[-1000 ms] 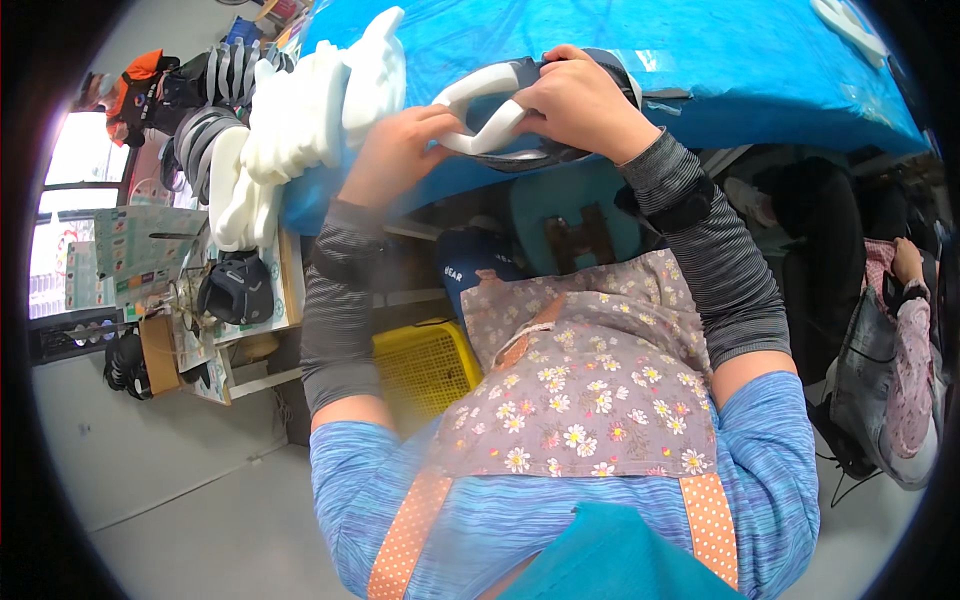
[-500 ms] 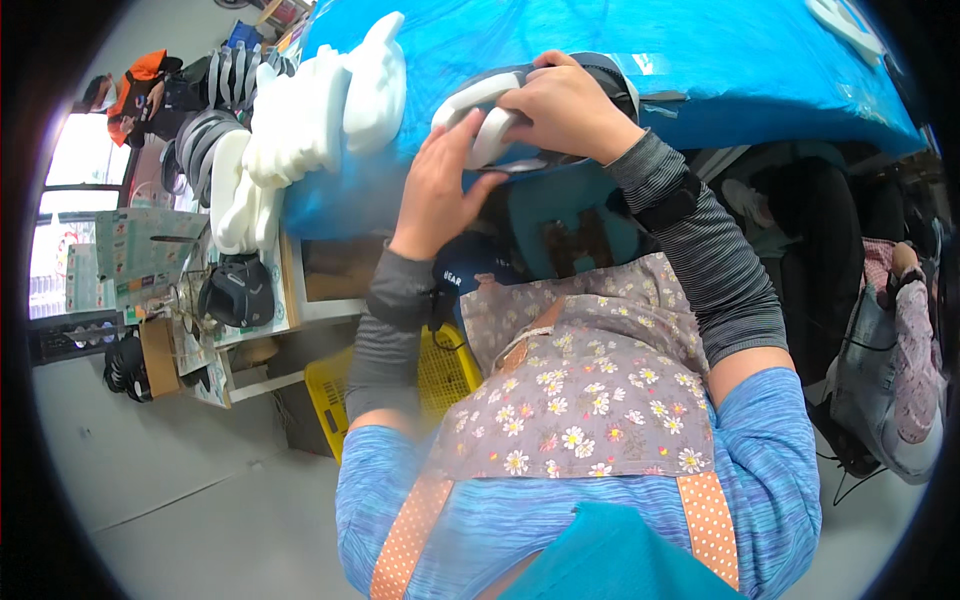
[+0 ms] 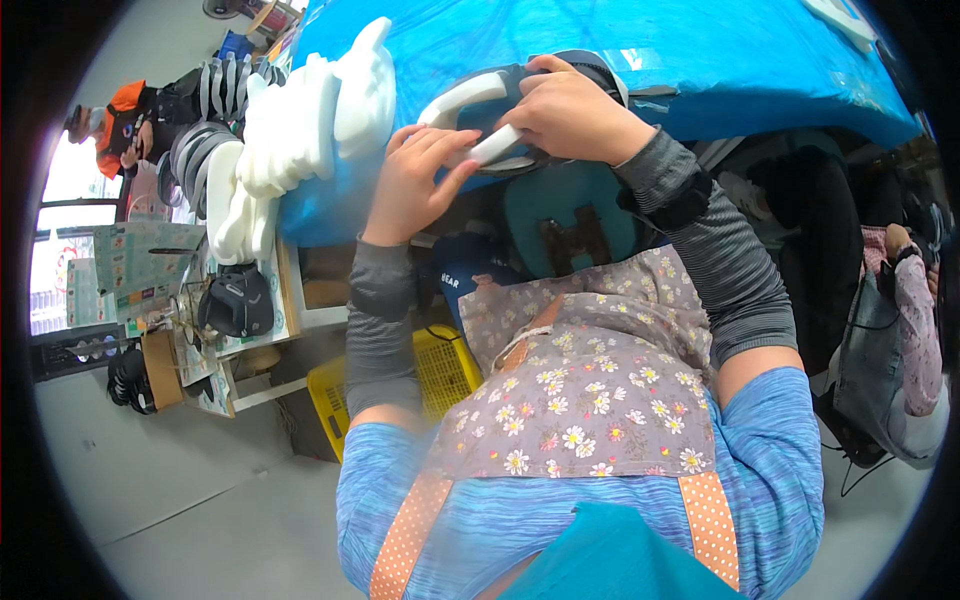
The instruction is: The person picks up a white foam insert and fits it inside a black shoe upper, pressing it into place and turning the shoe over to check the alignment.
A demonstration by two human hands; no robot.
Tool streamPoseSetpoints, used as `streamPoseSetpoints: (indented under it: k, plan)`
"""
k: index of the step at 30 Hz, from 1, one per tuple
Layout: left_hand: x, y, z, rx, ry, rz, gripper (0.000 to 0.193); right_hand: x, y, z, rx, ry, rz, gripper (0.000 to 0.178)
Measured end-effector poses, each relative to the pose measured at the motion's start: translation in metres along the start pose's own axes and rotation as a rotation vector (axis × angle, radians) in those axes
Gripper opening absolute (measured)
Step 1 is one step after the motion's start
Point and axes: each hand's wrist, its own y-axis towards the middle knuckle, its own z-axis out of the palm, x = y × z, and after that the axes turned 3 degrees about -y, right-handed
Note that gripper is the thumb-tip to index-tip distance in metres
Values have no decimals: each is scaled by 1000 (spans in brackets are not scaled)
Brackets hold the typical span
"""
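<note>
- Desk [image 3: 720,60]: across the top of the frame.
- Foam pieces [image 3: 290,130]: upper left, at the desk's left end.
- Foam loop [image 3: 470,95]: upper centre, by the desk's near edge; left grip [image 3: 408,185] lower left of it, right grip [image 3: 575,115] on its right.
- Basket [image 3: 455,375]: below centre-left, behind the left forearm [image 3: 382,325].

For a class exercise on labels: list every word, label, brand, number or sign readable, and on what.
Dark blue cloth: pale lettering, not quoted here.
Green-and-white sheets: print too small to read.
Black rounded item: any mark too small to read.
Held white strip: no text visible.
</note>
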Motion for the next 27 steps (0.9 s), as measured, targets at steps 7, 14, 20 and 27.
streamPoseSetpoints:
  k: [7,14,20,27]
  plan:
    - [-27,0,33,-108,-48,73,78,3,-1,9,-43,-6,-13,6]
    - [-12,-4,46,-165,7,105,83,7,-9,9,-100,20,-23,8]
    - [8,9,38,-240,-23,96,67,0,-5,2,-156,-19,-37,8]
    - [4,22,33,-190,-47,139,45,-13,-1,3,-159,37,-68,9]
